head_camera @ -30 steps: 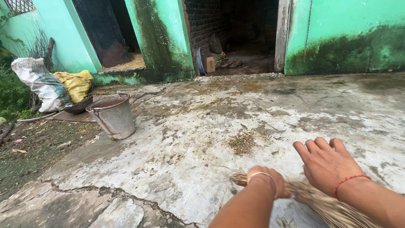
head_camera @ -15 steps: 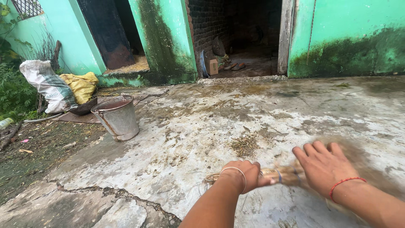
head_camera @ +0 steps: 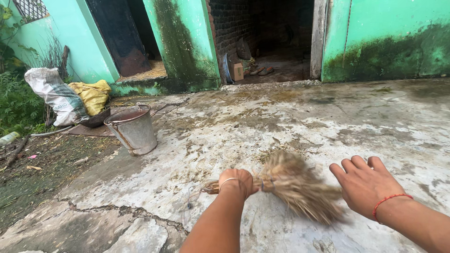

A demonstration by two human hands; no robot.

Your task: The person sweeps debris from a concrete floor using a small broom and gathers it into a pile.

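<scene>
My left hand (head_camera: 238, 182) grips the bound handle end of a short straw broom (head_camera: 295, 185), whose bushy bristles spread to the right and look blurred just above the concrete floor (head_camera: 290, 117). A thin bangle circles that wrist. My right hand (head_camera: 363, 182) hovers flat and empty beside the bristles, fingers together and pointing away, a red thread around its wrist. A small patch of dry debris (head_camera: 274, 152) lies on the concrete just beyond the broom.
A dented metal bucket (head_camera: 132, 129) stands at the left edge of the slab. Behind it lie a white sack (head_camera: 55, 96), a yellow sack (head_camera: 93, 96) and a dark pan (head_camera: 96, 119). Green walls with two dark doorways (head_camera: 272, 37) close the back. The slab's front-left edge is cracked (head_camera: 117, 211).
The broom has swung from low right of my left hand up across the floor, its bristles now fanned between my hands. My left hand shifted slightly; the right stayed hovering.
</scene>
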